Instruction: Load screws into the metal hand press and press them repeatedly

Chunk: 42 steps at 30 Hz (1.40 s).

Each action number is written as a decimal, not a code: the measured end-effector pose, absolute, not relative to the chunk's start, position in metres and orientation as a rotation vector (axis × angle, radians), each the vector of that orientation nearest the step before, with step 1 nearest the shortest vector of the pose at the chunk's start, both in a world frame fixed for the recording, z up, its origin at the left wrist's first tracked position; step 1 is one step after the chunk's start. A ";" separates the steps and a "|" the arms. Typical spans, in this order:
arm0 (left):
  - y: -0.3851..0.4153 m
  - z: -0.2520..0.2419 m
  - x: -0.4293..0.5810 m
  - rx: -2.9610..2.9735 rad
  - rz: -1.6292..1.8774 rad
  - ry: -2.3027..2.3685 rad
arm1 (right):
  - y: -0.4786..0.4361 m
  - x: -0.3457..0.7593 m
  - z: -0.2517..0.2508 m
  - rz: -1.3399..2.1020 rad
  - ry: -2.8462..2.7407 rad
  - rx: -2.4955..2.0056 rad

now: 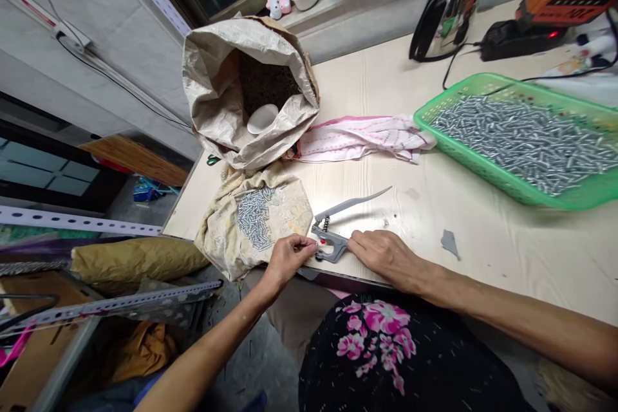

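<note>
A grey metal hand press [338, 225] lies at the near edge of the pale wooden table [483, 244], its long lever pointing up and right. My left hand [288, 259] pinches something small at the press's jaw, fingers closed; the piece is too small to name. My right hand [381, 254] rests on the base of the press and holds it down, fingers curled over it. Just left of my left hand, a cloth [251, 222] carries a pile of small silver screws [253, 215].
A green plastic basket [521, 190] full of silver screws fills the right side. An open paper sack [241, 93] with dark contents and a white cup stands at the back left, a pink-and-white cloth [362, 136] beside it. A kettle [447, 9] and charger stand behind. A grey scrap [449, 243] lies near.
</note>
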<state>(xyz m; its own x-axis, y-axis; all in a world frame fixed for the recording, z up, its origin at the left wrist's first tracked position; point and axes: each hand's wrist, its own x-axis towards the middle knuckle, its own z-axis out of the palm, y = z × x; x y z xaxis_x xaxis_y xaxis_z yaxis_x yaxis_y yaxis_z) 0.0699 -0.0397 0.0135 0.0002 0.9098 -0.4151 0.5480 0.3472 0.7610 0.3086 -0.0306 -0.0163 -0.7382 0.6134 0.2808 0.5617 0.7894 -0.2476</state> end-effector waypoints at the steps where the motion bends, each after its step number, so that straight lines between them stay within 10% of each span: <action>1: -0.040 0.011 0.071 1.328 0.483 1.667 | -0.030 0.309 -0.017 0.195 -2.630 -0.897; 28: -0.024 0.001 0.072 1.331 0.030 1.690 | -0.008 0.329 -0.009 0.282 -2.680 -1.217; 42: -0.003 0.012 0.129 2.587 -0.013 1.000 | -0.029 0.334 -0.018 0.268 -2.522 -1.283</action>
<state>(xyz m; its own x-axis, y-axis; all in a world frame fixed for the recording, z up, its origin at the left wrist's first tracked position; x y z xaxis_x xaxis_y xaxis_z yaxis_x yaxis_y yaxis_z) 0.1293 -0.0034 0.0118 0.7486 0.6484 -0.1385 0.6518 -0.6816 0.3324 0.3339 -0.0287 -0.0181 -0.5572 0.8109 0.1786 0.7552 0.5843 -0.2969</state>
